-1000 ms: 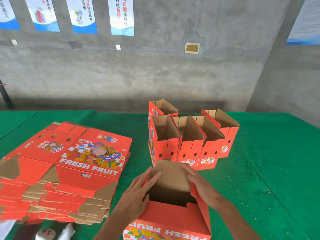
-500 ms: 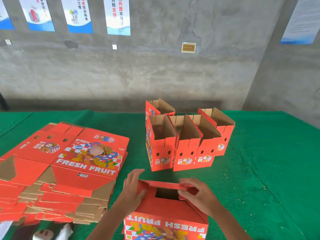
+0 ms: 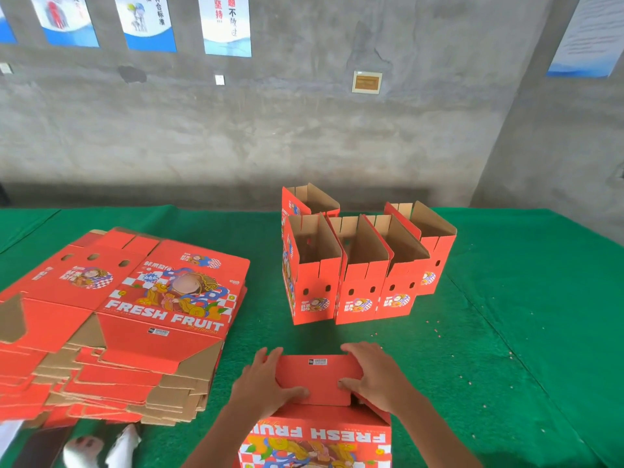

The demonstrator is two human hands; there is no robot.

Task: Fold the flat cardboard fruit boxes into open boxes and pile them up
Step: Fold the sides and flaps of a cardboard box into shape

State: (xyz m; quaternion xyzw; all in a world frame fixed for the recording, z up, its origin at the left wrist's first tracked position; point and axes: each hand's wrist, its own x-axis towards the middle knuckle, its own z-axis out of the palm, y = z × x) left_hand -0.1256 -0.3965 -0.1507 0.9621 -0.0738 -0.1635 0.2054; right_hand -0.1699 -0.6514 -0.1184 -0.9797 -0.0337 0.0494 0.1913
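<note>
Red printed cardboard box is sitting at the near edge of the green felt surface, bottom end turned up toward you, its "FRESH FRUIT" side facing you upside down. You are pressing its red bottom flap flat across the opening.

Risks, as judged from here:
- Flap is looking unlocked. A brown corner is showing at its right end, under your right palm; if you are letting go before the tabs are seating, the bottom is likely springing open again.
- Uneven pressure is a concern. Leaning harder on one side could be creasing the panel or skewing the box out of square.
- Box is standing close to the surface edge nearest you, so a hard downward push could be sliding it toward you.

Hand pose:
- Left hand is lying on the flap's left end, fingers reaching over the far edge, thumb stretching along the near part. Grip is apart, pressing rather than clamping.
- Right hand is mirroring it on the right end, fingers spreading over the far corner, thumb pointing inward on the flap. Grip is also apart.
- Both forearms are coming up from the bottom of the view, converging on the box.

Elsewhere: five finished open red boxes are standing grouped beyond your hands, and the stack of flat red cardboard blanks is waiting at your left.
</note>
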